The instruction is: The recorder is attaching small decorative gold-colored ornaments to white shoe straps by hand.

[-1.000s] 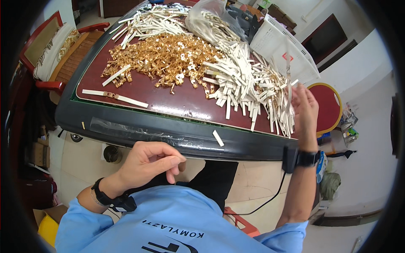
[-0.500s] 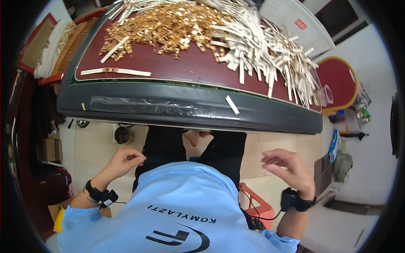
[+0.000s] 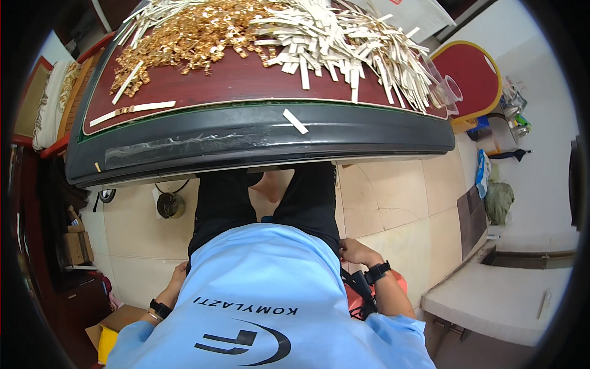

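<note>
Seat (image 3: 401,281): orange-red, only a corner showing behind the right forearm, low in the head view. The person sits on it, well back from the table.

Right hand (image 3: 355,251): down at the right hip, just in front of the seat corner. The fingers are curled against the edge of the blue shirt (image 3: 264,289) and dark trousers (image 3: 307,197). Whether they are closed on anything cannot be told. A black wrist strap sits just behind the hand.

Left hand (image 3: 179,272): down at the left hip and mostly hidden by the shirt. Its grip cannot be told. Another black strap is on this wrist.

Table (image 3: 246,144): black padded rim with a red-brown top, well apart from both hands.

On the table:
- a heap of gold metal pieces (image 3: 184,37) to the left
- a heap of white strips (image 3: 344,43) to the right, the two heaps touching in the middle
- one loose white strip (image 3: 295,121) lying on the rim

Floor (image 3: 393,203): pale tiles, with a cardboard box (image 3: 110,323) near the left elbow.

Handling note, as a judgement: both hands are low beside the seat, so the sitting position appears to be the matter in hand. It would go best with an even hold on both sides, weight eased off before any shift, and knees kept clear of the rim so the loose strip and the heaps are not jolted.
</note>
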The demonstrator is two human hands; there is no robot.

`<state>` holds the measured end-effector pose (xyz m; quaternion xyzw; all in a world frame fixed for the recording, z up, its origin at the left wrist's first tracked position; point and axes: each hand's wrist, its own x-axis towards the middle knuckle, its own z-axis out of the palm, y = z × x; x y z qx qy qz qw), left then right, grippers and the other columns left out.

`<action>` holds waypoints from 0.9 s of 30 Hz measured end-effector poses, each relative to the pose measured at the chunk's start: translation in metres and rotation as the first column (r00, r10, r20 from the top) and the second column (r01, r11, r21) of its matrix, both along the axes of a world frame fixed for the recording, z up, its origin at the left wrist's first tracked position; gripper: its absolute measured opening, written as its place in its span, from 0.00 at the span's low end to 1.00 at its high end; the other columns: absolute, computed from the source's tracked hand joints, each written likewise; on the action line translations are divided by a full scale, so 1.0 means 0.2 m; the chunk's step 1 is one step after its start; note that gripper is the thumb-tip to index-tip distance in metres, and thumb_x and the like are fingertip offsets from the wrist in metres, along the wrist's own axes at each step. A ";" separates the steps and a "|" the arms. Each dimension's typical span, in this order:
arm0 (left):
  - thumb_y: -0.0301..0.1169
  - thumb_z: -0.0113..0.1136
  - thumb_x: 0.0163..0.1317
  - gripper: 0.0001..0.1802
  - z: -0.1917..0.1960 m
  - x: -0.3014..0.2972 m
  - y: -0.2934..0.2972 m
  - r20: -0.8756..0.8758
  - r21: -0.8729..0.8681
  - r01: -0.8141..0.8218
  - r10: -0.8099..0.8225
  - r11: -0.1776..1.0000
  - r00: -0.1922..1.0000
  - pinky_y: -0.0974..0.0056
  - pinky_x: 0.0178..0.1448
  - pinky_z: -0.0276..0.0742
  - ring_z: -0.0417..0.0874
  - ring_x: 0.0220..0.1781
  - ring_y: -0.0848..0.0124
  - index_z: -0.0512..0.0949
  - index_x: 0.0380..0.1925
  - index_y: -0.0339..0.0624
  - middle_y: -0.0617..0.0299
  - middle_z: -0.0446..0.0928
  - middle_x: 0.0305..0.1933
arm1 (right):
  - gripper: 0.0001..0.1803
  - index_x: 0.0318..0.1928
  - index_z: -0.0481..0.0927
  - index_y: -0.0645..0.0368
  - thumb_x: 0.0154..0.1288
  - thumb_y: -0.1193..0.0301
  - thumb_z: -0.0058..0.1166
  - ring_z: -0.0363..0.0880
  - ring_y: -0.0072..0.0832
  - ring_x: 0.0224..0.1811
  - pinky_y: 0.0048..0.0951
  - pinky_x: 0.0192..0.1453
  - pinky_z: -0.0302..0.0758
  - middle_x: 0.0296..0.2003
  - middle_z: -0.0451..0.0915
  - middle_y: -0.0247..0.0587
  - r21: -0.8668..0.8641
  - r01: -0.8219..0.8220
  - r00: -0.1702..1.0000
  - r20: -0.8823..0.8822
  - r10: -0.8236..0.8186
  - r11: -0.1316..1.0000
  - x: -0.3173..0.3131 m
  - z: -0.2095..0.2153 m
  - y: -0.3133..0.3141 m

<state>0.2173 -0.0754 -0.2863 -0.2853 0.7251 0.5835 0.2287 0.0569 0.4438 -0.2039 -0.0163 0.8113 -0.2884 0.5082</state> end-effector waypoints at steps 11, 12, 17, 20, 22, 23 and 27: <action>0.31 0.50 0.72 0.17 -0.12 0.35 -0.12 0.183 0.110 -0.016 -0.004 0.994 0.983 0.63 0.55 0.77 0.80 0.51 0.66 0.76 0.53 0.30 0.55 0.81 0.50 | 0.21 0.49 0.79 0.70 0.53 0.73 0.57 0.81 0.52 0.51 0.40 0.55 0.75 0.45 0.81 0.66 -0.085 0.088 0.985 -0.143 -0.099 0.992 0.10 -0.08 -0.06; 0.31 0.50 0.72 0.17 -0.14 0.35 -0.10 0.199 0.119 -0.024 0.000 0.993 0.980 0.63 0.55 0.77 0.80 0.52 0.66 0.76 0.53 0.30 0.55 0.81 0.50 | 0.21 0.49 0.79 0.70 0.53 0.73 0.57 0.81 0.52 0.51 0.40 0.55 0.75 0.45 0.81 0.66 -0.087 0.088 0.985 -0.141 -0.100 0.992 0.10 -0.07 -0.04; 0.31 0.50 0.72 0.17 -0.10 0.32 -0.04 0.296 0.149 -0.096 0.048 0.984 0.954 0.62 0.55 0.77 0.80 0.52 0.66 0.76 0.53 0.30 0.55 0.81 0.50 | 0.24 0.55 0.77 0.67 0.56 0.72 0.58 0.79 0.48 0.53 0.37 0.56 0.75 0.51 0.79 0.64 -0.001 0.019 1.000 0.023 -0.019 1.000 0.14 -0.14 -0.02; 0.31 0.49 0.72 0.17 -0.09 0.33 -0.03 0.358 0.165 -0.161 0.093 0.973 0.929 0.62 0.55 0.77 0.80 0.52 0.66 0.76 0.53 0.30 0.55 0.81 0.50 | 0.27 0.58 0.74 0.66 0.57 0.71 0.59 0.77 0.47 0.58 0.35 0.62 0.71 0.54 0.78 0.63 -0.116 0.040 0.996 -0.077 -0.049 0.992 0.21 -0.27 0.02; 0.31 0.49 0.72 0.17 -0.09 0.33 -0.03 0.399 0.178 -0.211 0.126 0.961 0.908 0.62 0.55 0.77 0.80 0.52 0.66 0.76 0.53 0.30 0.55 0.81 0.49 | 0.34 0.63 0.70 0.65 0.54 0.71 0.64 0.72 0.42 0.63 0.34 0.68 0.65 0.58 0.75 0.58 -0.095 0.065 0.998 0.020 -0.063 0.993 0.21 -0.29 0.04; 0.31 0.49 0.72 0.17 -0.10 0.33 -0.04 0.419 0.185 -0.240 0.144 0.953 0.896 0.62 0.55 0.77 0.80 0.52 0.66 0.76 0.53 0.29 0.55 0.81 0.49 | 0.37 0.64 0.69 0.64 0.51 0.72 0.66 0.71 0.40 0.64 0.34 0.69 0.64 0.60 0.74 0.56 -0.152 0.079 0.997 0.023 -0.076 0.985 0.21 -0.28 0.03; 0.31 0.49 0.72 0.17 -0.09 0.28 -0.04 0.498 0.206 -0.352 0.212 0.913 0.841 0.62 0.54 0.77 0.80 0.52 0.66 0.76 0.53 0.29 0.55 0.81 0.49 | 0.49 0.68 0.65 0.63 0.42 0.72 0.74 0.66 0.36 0.68 0.34 0.72 0.60 0.66 0.70 0.48 -0.185 0.145 0.987 0.099 -0.128 0.972 0.22 -0.28 0.04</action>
